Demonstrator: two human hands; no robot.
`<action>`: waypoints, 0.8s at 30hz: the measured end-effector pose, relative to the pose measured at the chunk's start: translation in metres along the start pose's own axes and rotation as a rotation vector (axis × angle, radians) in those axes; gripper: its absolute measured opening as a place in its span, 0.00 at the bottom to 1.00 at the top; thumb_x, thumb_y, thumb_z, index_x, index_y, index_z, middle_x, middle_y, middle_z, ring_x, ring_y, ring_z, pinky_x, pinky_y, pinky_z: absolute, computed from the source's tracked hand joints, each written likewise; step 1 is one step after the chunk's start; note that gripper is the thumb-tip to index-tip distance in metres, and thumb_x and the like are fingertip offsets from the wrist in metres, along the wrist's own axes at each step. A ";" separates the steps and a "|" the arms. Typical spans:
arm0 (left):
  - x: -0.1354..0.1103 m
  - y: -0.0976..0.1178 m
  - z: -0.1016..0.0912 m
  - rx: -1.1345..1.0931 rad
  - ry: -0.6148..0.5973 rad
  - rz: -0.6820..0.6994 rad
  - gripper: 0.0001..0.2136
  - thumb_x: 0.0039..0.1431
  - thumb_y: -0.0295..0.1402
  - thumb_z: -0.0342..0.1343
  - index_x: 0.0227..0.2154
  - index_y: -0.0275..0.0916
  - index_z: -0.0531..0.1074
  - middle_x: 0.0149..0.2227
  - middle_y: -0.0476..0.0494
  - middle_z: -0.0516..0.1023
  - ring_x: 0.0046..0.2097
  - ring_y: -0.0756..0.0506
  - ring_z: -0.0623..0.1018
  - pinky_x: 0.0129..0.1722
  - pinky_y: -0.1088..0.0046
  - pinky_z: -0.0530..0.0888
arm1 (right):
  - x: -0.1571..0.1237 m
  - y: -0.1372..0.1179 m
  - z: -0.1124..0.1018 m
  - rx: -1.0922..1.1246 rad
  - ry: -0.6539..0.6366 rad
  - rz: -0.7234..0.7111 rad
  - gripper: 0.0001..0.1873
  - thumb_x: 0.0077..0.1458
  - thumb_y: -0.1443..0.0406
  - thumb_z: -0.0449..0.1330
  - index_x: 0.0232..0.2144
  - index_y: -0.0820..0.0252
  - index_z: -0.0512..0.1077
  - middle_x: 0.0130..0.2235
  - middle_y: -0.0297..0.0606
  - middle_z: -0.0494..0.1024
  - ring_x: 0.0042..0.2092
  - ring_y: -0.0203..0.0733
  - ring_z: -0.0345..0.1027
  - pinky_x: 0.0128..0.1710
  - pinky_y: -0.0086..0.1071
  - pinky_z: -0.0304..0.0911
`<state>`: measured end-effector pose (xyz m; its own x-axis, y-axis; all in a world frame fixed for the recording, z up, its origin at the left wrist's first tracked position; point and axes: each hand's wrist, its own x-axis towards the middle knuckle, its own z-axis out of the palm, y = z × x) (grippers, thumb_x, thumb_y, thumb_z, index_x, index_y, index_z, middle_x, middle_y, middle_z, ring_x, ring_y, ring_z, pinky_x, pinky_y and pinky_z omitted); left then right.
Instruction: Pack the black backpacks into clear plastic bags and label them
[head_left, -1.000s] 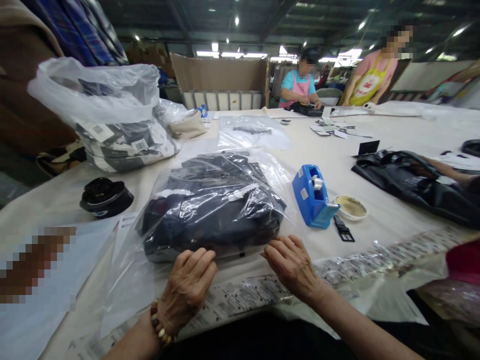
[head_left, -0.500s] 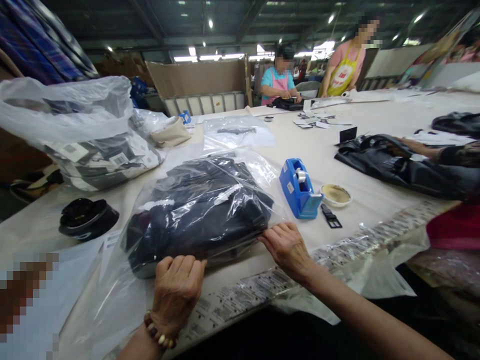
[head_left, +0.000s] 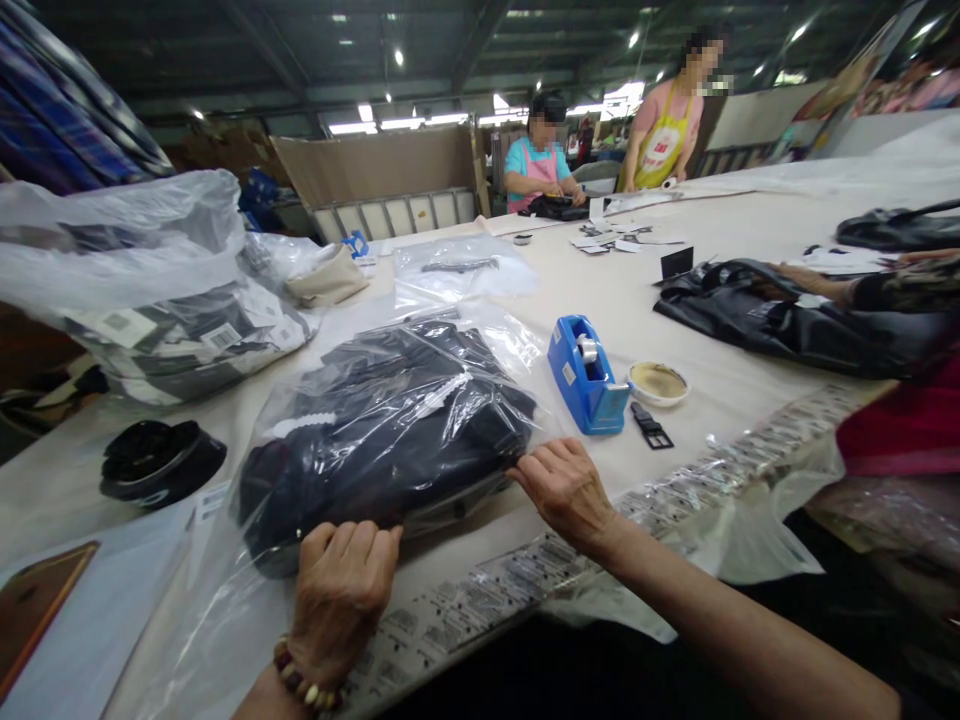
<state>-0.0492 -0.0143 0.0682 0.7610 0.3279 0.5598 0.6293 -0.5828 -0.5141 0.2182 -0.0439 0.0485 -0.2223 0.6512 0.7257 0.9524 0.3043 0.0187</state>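
Note:
A folded dark garment sealed in a clear plastic bag [head_left: 390,430] lies on the cream table [head_left: 720,330] in front of me. My left hand [head_left: 341,590] rests at the bag's near left edge, fingers curled down onto the plastic. My right hand [head_left: 566,490] presses the bag's near right corner with fingers together, pinching the plastic flap. A beaded bracelet sits on my left wrist. A strip of printed plastic bags [head_left: 480,600] lies along the table's near edge under both hands.
A blue tape dispenser [head_left: 585,375], a small round dish [head_left: 658,382] and a black clip [head_left: 649,425] sit right of the bag. A large plastic sack of tagged items [head_left: 150,300] stands far left. A black garment [head_left: 780,320] lies right. Two people work at the far end.
The view has swung rightward. Both hands slid slightly left along the bag's near edge, and the left hand's fingers curled further onto the plastic.

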 end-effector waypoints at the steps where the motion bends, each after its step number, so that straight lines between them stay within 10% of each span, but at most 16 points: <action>1: 0.000 -0.001 0.000 0.002 0.000 0.004 0.14 0.58 0.27 0.54 0.18 0.41 0.60 0.19 0.51 0.59 0.25 0.46 0.61 0.32 0.65 0.60 | 0.001 0.000 0.000 0.000 0.001 0.002 0.16 0.62 0.64 0.53 0.21 0.59 0.64 0.22 0.33 0.66 0.29 0.39 0.55 0.33 0.33 0.46; 11: 0.001 -0.004 0.005 -0.029 0.038 0.043 0.12 0.54 0.25 0.57 0.20 0.40 0.62 0.20 0.50 0.64 0.26 0.46 0.64 0.33 0.64 0.61 | 0.003 0.003 0.007 0.019 -0.017 0.036 0.15 0.60 0.63 0.54 0.22 0.59 0.65 0.23 0.34 0.67 0.29 0.40 0.56 0.33 0.34 0.47; 24: 0.023 0.014 0.017 -0.139 0.033 0.218 0.19 0.65 0.26 0.37 0.52 0.46 0.67 0.54 0.37 0.69 0.54 0.41 0.66 0.55 0.55 0.57 | 0.003 0.003 0.007 0.040 -0.042 0.038 0.13 0.59 0.64 0.56 0.22 0.59 0.66 0.23 0.34 0.68 0.29 0.40 0.57 0.33 0.34 0.47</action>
<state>-0.0205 -0.0020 0.0629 0.8693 0.1606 0.4674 0.4216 -0.7344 -0.5319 0.2193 -0.0359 0.0460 -0.1954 0.6910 0.6959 0.9515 0.3056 -0.0362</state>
